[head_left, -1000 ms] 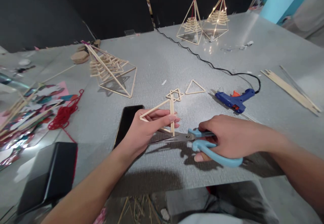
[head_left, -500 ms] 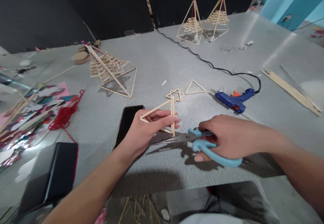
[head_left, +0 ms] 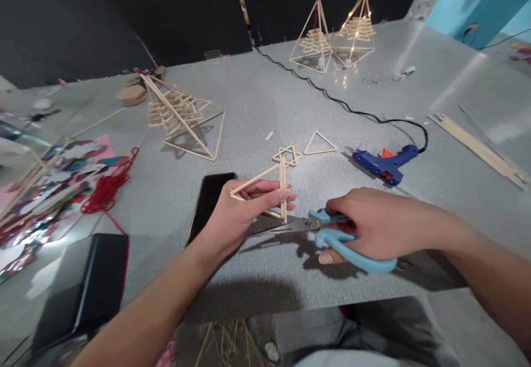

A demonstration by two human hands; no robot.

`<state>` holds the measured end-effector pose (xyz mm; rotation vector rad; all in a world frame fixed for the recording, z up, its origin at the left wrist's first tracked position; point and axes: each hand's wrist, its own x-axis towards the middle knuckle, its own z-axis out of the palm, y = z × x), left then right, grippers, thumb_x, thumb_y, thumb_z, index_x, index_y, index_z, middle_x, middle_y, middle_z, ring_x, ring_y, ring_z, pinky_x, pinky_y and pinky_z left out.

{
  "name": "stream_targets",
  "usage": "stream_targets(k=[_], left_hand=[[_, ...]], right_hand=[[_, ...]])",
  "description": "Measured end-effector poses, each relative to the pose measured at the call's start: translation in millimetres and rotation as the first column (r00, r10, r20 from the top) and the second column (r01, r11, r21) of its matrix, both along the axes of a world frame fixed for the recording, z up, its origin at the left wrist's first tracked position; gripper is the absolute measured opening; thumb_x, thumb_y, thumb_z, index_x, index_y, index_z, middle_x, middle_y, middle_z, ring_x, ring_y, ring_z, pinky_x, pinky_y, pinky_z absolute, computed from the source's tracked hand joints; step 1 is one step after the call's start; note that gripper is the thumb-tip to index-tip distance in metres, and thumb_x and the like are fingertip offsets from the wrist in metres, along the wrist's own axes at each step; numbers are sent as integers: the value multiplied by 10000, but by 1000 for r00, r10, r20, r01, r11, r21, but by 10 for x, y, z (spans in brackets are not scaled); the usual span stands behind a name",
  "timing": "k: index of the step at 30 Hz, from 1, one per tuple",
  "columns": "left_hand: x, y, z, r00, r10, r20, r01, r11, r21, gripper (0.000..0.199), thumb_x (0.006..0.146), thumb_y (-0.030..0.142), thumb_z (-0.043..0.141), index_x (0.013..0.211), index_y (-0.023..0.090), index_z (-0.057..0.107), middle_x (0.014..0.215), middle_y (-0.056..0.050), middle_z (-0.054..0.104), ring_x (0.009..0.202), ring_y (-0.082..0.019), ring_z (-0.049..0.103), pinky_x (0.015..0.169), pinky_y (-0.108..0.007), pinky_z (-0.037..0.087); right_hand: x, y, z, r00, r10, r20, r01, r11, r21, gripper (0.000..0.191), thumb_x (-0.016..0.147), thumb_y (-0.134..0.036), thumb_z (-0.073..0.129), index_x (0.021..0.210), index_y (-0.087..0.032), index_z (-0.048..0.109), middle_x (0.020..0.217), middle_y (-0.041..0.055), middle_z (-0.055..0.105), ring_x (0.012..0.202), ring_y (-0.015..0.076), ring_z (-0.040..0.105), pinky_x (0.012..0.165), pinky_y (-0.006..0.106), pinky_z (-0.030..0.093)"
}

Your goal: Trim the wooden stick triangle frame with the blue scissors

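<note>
My left hand [head_left: 244,206] pinches a triangle of thin wooden sticks [head_left: 255,180], with an extra stick lying along its right side. In my right hand [head_left: 373,223] are scissors [head_left: 352,256] with light blue handles. Their blades point left and meet the lower end of the held sticks; part of the blades is hidden behind my left hand. Just beyond the held triangle, a small wooden star [head_left: 292,157] lies on the table, with a loose stick triangle [head_left: 320,143] to its right.
A blue glue gun [head_left: 385,163] with a black cord lies at right, near wooden skewers [head_left: 477,148]. Stick pyramids [head_left: 186,115] stand left and at the back. A phone [head_left: 205,201], red yarn [head_left: 103,190] and a black box [head_left: 87,284] are on the left.
Small lights now glow on the back right pyramid. Both hands, the scissors and the held triangle have hardly moved.
</note>
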<state>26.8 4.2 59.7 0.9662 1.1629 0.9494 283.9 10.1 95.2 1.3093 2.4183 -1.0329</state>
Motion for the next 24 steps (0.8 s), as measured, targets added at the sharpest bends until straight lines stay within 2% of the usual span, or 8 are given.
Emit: stream_targets(k=[5, 20, 24], left_hand=[[0, 0, -8, 1000, 6, -22, -6, 1000, 0, 384, 666, 449, 1068, 877, 179, 895, 902, -113, 878, 807, -277, 853, 742, -320, 701], [13, 8, 8, 999, 2, 54, -2, 1000, -3, 288, 697, 377, 1072, 844, 198, 900, 865, -83, 876, 750, -224, 846, 690, -240, 685], [22, 9, 3, 997, 12, 71, -11, 1000, -11, 320, 660, 370, 1092, 830, 185, 894, 835, -86, 869, 734, -226, 845, 675, -236, 685]], right_hand=[[-3, 0, -1, 1000, 2, 4, -2, 1000, 4, 624, 813, -855, 733, 768, -255, 567, 657, 18, 640, 580, 187, 497, 567, 311, 300], [2, -6, 13, 1000, 13, 22, -13, 1000, 3, 633, 833, -862, 721, 769, -253, 561, 679, 16, 643, 607, 186, 507, 581, 324, 329], [-11, -1, 16, 1000, 3, 20, -3, 1000, -3, 627, 831, -852, 730, 771, -250, 565, 677, 19, 644, 604, 178, 498, 587, 319, 317]])
